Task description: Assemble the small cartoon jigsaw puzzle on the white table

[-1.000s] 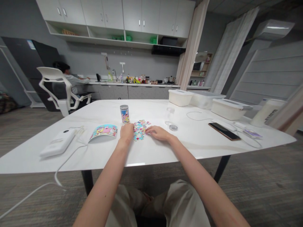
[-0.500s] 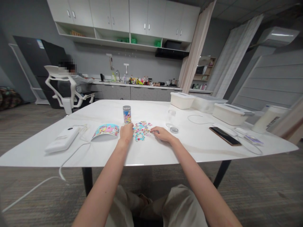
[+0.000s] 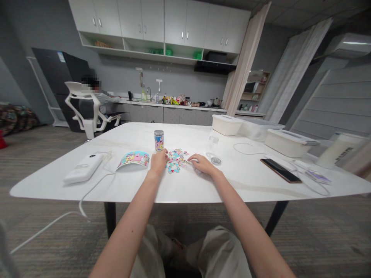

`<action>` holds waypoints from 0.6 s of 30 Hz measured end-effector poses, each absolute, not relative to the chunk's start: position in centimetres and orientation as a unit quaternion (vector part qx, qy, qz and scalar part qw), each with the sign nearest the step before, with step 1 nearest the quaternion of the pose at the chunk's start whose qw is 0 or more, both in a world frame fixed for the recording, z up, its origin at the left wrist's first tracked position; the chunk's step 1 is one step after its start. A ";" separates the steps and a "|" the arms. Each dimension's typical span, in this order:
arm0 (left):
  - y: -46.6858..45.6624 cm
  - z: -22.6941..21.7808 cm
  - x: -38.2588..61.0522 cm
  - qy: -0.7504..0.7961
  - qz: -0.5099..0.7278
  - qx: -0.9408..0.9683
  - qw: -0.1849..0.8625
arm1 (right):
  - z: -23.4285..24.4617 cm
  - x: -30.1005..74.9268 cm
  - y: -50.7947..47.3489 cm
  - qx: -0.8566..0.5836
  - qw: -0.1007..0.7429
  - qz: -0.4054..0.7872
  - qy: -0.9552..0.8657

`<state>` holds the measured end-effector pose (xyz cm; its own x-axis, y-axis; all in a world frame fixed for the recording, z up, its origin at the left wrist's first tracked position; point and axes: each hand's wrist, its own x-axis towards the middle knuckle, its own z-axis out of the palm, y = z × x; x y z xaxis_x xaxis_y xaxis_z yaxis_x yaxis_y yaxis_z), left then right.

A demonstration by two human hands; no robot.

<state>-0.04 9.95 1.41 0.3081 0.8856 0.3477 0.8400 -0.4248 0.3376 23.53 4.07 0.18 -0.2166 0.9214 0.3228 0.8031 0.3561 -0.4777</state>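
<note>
A loose heap of small colourful jigsaw puzzle pieces (image 3: 177, 159) lies on the white table between my hands. My left hand (image 3: 159, 161) rests at the heap's left edge, fingertips partly apart and nothing visible in them. On the other side, my right hand (image 3: 202, 163) is open, its fingers bent loosely towards the pieces. Just behind my left hand stands an upright cartoon-printed can (image 3: 159, 141) with a silver lid. A curved cartoon picture sheet (image 3: 133, 160) arches on the table to the left.
On the left is a white power bank-like device (image 3: 83, 168) with a cable. A clear plastic container (image 3: 213, 143) and a round silver-rimmed lid (image 3: 216, 161) are beyond my right hand. Farther right lie a phone (image 3: 280, 170) and storage boxes (image 3: 226, 125). A person (image 3: 104, 101) sits behind.
The view has shifted slightly, so the whole scene sits farther right. My left fingers have spread a little at the heap's edge. My right hand stays beside the pieces.
</note>
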 end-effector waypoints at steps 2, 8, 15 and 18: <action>9.9 1.3 0.0 0.530 0.243 0.811 0.046 | 0.3 23.8 4.0 -0.571 0.287 0.098 -0.763; 9.8 1.3 0.5 0.544 0.236 0.805 -0.010 | 0.3 23.8 3.9 -0.568 0.291 0.108 -0.762; 10.1 1.1 0.7 0.550 0.170 0.818 0.003 | 0.5 23.6 3.9 -0.575 0.291 0.110 -0.757; 10.1 1.2 0.7 0.544 0.177 0.820 0.002 | 0.6 23.5 3.8 -0.573 0.289 0.108 -0.759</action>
<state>0.66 10.11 1.17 0.3452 0.8930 0.2888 0.8918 -0.4080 0.1955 23.54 3.76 0.57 -0.1762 0.9329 0.3142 0.8079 0.3194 -0.4952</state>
